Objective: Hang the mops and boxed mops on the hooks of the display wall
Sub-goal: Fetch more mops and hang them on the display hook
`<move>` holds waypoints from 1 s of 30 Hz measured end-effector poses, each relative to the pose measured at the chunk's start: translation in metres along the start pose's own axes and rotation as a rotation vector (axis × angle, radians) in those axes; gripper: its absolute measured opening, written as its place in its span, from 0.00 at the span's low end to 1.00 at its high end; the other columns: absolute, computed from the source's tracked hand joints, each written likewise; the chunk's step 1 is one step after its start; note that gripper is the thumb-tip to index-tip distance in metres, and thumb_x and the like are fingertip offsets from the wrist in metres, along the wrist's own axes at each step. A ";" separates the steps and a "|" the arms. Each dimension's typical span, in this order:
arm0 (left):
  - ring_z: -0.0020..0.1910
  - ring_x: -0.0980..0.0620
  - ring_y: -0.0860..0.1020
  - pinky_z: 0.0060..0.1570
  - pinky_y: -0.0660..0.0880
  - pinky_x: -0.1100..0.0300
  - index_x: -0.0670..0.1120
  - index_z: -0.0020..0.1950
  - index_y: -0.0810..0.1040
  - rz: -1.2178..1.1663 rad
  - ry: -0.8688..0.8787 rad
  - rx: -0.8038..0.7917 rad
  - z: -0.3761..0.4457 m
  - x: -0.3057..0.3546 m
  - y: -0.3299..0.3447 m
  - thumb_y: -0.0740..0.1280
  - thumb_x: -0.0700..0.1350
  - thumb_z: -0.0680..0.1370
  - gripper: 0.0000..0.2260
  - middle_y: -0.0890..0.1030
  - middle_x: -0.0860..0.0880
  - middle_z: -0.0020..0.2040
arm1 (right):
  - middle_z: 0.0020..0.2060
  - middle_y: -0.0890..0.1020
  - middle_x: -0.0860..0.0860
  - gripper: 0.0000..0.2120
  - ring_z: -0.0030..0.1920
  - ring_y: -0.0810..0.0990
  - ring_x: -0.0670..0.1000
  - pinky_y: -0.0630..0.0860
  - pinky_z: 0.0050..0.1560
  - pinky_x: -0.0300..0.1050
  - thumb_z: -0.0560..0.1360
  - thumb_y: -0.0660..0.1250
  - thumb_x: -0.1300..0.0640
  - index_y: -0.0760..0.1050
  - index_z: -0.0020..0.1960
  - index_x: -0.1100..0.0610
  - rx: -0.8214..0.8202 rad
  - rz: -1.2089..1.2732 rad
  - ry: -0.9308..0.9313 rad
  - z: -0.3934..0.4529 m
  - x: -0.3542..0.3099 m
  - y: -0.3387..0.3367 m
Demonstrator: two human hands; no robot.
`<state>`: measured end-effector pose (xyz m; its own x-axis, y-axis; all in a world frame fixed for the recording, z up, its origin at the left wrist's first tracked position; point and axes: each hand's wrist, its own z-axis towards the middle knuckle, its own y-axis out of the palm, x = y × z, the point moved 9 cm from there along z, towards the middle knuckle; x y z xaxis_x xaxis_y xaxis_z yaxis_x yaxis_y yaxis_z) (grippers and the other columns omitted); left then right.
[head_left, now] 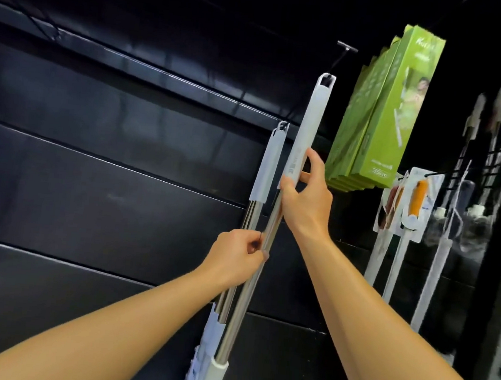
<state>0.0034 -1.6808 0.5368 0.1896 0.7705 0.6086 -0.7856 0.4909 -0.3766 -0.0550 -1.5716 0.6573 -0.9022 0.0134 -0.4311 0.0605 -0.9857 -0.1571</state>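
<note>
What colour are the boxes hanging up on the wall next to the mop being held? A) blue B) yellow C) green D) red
C: the boxed mops hanging on the display wall to the right of the held mop are plainly green.

A mop with a pale grey plastic grip and polished steel shaft (305, 127) is held tilted, its hanging loop raised just below a black wire hook (345, 50). A second matching mop (268, 167) is hung on a hook behind it. Green cardboard mop boxes (381, 116) are hung in a row to the right.
</note>
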 end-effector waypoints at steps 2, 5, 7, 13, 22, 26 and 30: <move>0.42 0.54 0.81 0.45 0.78 0.62 0.48 0.47 0.81 0.021 -0.003 0.016 0.011 -0.005 0.008 0.69 0.47 0.78 0.04 0.83 0.49 0.41 | 0.47 0.76 0.36 0.30 0.46 0.79 0.41 0.84 0.50 0.53 0.79 0.66 0.55 0.59 0.76 0.39 -0.010 0.011 -0.007 0.010 0.015 0.006; 0.37 0.53 0.81 0.41 0.78 0.61 0.48 0.47 0.81 0.062 -0.019 0.035 0.023 -0.019 0.016 0.69 0.47 0.79 0.04 0.83 0.48 0.38 | 0.45 0.77 0.37 0.29 0.45 0.79 0.41 0.84 0.49 0.53 0.79 0.66 0.56 0.59 0.75 0.39 -0.059 0.031 -0.016 0.020 0.033 0.021; 0.36 0.51 0.81 0.42 0.80 0.59 0.46 0.49 0.82 0.069 -0.047 0.039 0.027 -0.033 0.023 0.69 0.46 0.79 0.05 0.83 0.46 0.38 | 0.47 0.78 0.40 0.29 0.44 0.81 0.44 0.84 0.47 0.54 0.79 0.66 0.56 0.58 0.74 0.39 -0.108 0.039 -0.007 0.022 0.045 0.036; 0.29 0.57 0.75 0.33 0.73 0.68 0.44 0.46 0.80 0.099 -0.104 0.080 0.039 -0.064 0.040 0.67 0.45 0.79 0.05 0.81 0.43 0.36 | 0.65 0.78 0.51 0.30 0.58 0.80 0.52 0.82 0.55 0.54 0.80 0.66 0.56 0.56 0.76 0.42 -0.169 0.052 -0.010 0.023 0.075 0.060; 0.41 0.64 0.78 0.39 0.72 0.74 0.52 0.64 0.77 0.113 -0.104 0.143 0.041 -0.082 0.043 0.68 0.47 0.79 0.13 0.81 0.58 0.43 | 0.64 0.76 0.50 0.32 0.59 0.79 0.52 0.81 0.58 0.55 0.80 0.66 0.58 0.55 0.79 0.46 -0.185 0.027 0.010 0.018 0.095 0.075; 0.54 0.58 0.80 0.58 0.77 0.60 0.50 0.71 0.73 0.200 -0.037 0.132 0.027 -0.079 0.035 0.69 0.46 0.79 0.20 0.82 0.53 0.57 | 0.66 0.75 0.49 0.34 0.55 0.81 0.51 0.82 0.56 0.55 0.79 0.68 0.58 0.55 0.78 0.44 -0.236 -0.071 0.001 -0.008 0.101 0.076; 0.63 0.51 0.77 0.57 0.67 0.62 0.49 0.74 0.70 0.335 0.053 0.104 0.009 -0.077 0.021 0.69 0.47 0.79 0.23 0.80 0.50 0.65 | 0.66 0.75 0.47 0.30 0.55 0.81 0.49 0.81 0.57 0.51 0.78 0.69 0.55 0.62 0.76 0.43 -0.291 -0.178 -0.002 -0.051 0.109 0.067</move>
<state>-0.0331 -1.7339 0.4884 -0.0609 0.9032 0.4249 -0.8644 0.1651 -0.4749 -0.1277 -1.6272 0.5543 -0.9103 0.1805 -0.3725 0.0209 -0.8788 -0.4768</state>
